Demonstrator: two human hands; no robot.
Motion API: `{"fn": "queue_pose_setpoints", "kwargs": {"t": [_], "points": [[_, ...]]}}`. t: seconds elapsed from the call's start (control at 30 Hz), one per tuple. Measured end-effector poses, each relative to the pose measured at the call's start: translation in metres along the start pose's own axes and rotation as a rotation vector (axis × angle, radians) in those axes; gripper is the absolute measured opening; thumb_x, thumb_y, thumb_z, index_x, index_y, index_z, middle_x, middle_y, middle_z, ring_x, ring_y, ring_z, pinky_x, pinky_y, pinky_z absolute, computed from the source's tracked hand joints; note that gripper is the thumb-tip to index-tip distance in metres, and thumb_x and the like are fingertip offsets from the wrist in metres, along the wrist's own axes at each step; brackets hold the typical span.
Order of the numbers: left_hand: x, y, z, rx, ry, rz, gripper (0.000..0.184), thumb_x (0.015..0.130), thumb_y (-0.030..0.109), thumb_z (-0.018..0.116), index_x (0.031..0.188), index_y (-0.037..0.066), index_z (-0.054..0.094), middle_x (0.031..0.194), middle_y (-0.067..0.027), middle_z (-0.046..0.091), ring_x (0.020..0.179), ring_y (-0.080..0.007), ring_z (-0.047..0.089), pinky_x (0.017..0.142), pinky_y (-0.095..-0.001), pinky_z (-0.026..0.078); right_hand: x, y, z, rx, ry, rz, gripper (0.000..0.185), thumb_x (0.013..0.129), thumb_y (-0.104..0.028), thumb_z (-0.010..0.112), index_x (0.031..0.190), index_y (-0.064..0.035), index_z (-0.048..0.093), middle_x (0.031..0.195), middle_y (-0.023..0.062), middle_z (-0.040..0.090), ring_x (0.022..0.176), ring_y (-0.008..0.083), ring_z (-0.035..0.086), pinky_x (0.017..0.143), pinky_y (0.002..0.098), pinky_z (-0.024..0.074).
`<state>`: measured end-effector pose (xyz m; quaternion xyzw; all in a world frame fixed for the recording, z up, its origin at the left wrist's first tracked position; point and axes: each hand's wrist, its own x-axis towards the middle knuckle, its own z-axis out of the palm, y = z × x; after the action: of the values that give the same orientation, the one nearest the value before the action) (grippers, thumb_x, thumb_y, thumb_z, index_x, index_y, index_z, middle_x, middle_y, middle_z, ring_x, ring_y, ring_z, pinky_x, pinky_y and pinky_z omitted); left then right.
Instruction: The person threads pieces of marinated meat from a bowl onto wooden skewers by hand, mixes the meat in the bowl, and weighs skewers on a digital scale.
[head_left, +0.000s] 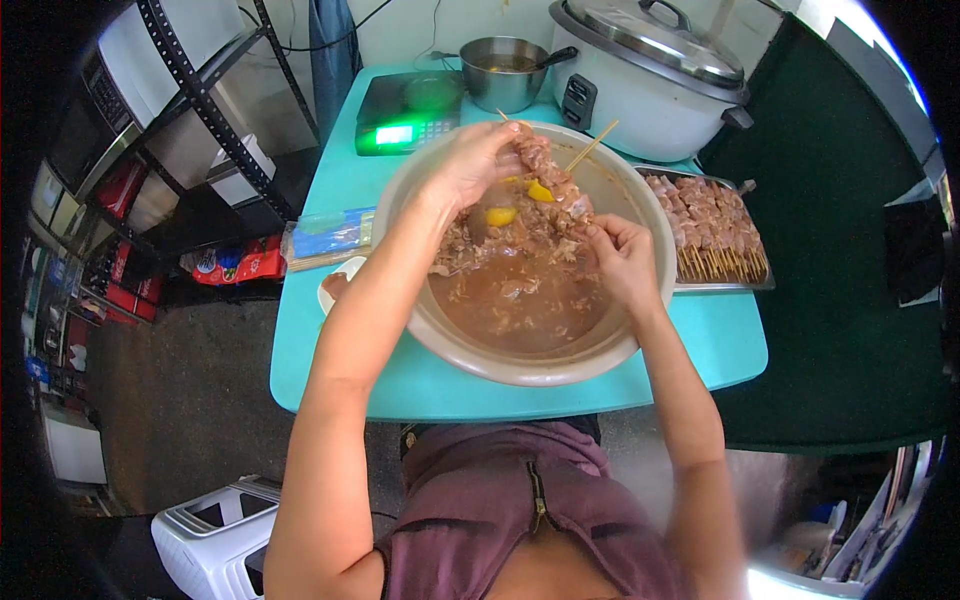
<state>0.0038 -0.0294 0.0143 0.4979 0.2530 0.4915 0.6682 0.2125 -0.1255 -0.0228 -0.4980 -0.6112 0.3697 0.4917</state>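
Along the left edge of the turquoise table (305, 345), a packet of sticks (335, 235) lies with its blue print up, and a small white dish (328, 297) sits just nearer the person, partly hidden by the left forearm. Toward the far left corner stands a dark scale (395, 98), its display lit green.

Over the far part of the big basin (520, 372), the left hand (478, 165) has its fingers closed round the upper end of the skewered meat (545, 165) — a thin tip pokes out just past them. A metal pot (505, 75) stands behind, at the table's far edge. From those fingers the meat slants down to the right, above the loose meat, brown liquid and yellow pieces (501, 216) in the basin. A bare stick (597, 141) slopes up behind it.

The right hand (622, 258) pinches the lower end, thumb and fingertips nearly together. A rice cooker (640, 90) fills the far right corner; at the right edge a tray (725, 286) carries rows of finished skewers (705, 220).
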Motion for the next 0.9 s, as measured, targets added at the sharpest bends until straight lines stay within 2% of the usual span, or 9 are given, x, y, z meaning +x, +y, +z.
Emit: {"fn": "queue_pose_setpoints", "kwargs": {"t": [0.23, 0.3, 0.43, 0.5, 0.7, 0.83, 0.9], "points": [[0.000, 0.001, 0.001, -0.057, 0.035, -0.025, 0.020, 0.090, 0.017, 0.044, 0.098, 0.001, 0.054, 0.106, -0.0155, 0.059, 0.098, -0.0212, 0.058, 0.087, -0.0371, 0.046, -0.003, -0.014, 0.001, 0.019, -0.020, 0.037, 0.014, 0.082, -0.009, 0.054, 0.079, 0.0020, 0.063, 0.054, -0.0011, 0.051, 0.048, 0.0045, 0.044, 0.043, 0.0215, 0.0357], [0.001, 0.000, 0.000, 0.037, 0.034, -0.029, 0.019, 0.089, 0.017, 0.049, 0.098, 0.002, 0.055, 0.107, -0.0131, 0.059, 0.098, -0.0192, 0.057, 0.088, -0.0355, 0.046, -0.001, -0.008, 0.001, -0.026, -0.015, -0.015, 0.015, 0.083, -0.010, 0.054, 0.079, 0.0011, 0.063, 0.054, -0.0006, 0.051, 0.047, 0.0046, 0.045, 0.041, 0.0216, 0.0374], [-0.002, -0.001, 0.001, 0.084, 0.013, -0.010, 0.019, 0.086, 0.018, 0.053, 0.099, 0.003, 0.056, 0.107, -0.0110, 0.059, 0.098, -0.0173, 0.057, 0.087, -0.0336, 0.046, -0.003, -0.011, 0.002, -0.041, -0.016, 0.001, 0.014, 0.083, -0.010, 0.054, 0.078, 0.0005, 0.063, 0.054, 0.0002, 0.052, 0.048, 0.0051, 0.046, 0.041, 0.0221, 0.0383], [-0.004, 0.000, 0.004, 0.175, 0.078, -0.044, 0.019, 0.086, 0.017, 0.054, 0.100, 0.004, 0.056, 0.108, -0.0106, 0.059, 0.098, -0.0168, 0.057, 0.085, -0.0334, 0.047, -0.004, -0.012, 0.002, 0.008, -0.038, 0.049, 0.014, 0.083, -0.010, 0.054, 0.078, 0.0000, 0.063, 0.054, 0.0009, 0.053, 0.048, 0.0055, 0.047, 0.042, 0.0224, 0.0378], [0.000, -0.003, 0.000, 0.038, 0.047, -0.006, 0.019, 0.088, 0.016, 0.050, 0.100, 0.002, 0.056, 0.104, -0.0113, 0.060, 0.098, -0.0188, 0.057, 0.084, -0.0358, 0.047, -0.003, -0.006, 0.000, 0.017, -0.024, 0.032, 0.015, 0.083, -0.010, 0.054, 0.076, 0.0005, 0.062, 0.053, 0.0016, 0.053, 0.047, 0.0062, 0.047, 0.042, 0.0228, 0.0376], [0.002, -0.009, -0.003, 0.083, 0.063, -0.005, 0.020, 0.089, 0.018, 0.050, 0.099, 0.002, 0.056, 0.102, -0.0120, 0.061, 0.096, -0.0200, 0.058, 0.082, -0.0353, 0.048, -0.002, -0.002, -0.001, -0.001, -0.048, 0.024, 0.015, 0.083, -0.009, 0.053, 0.076, 0.0012, 0.062, 0.053, 0.0023, 0.054, 0.047, 0.0066, 0.048, 0.042, 0.0229, 0.0376], [0.003, -0.009, -0.002, 0.106, 0.079, 0.022, 0.021, 0.089, 0.019, 0.049, 0.098, 0.002, 0.056, 0.102, -0.0128, 0.061, 0.094, -0.0206, 0.059, 0.080, -0.0352, 0.049, -0.001, 0.000, 0.000, 0.065, -0.055, 0.089, 0.015, 0.082, -0.009, 0.053, 0.076, 0.0016, 0.062, 0.054, 0.0029, 0.055, 0.048, 0.0066, 0.049, 0.043, 0.0225, 0.0382]]}}
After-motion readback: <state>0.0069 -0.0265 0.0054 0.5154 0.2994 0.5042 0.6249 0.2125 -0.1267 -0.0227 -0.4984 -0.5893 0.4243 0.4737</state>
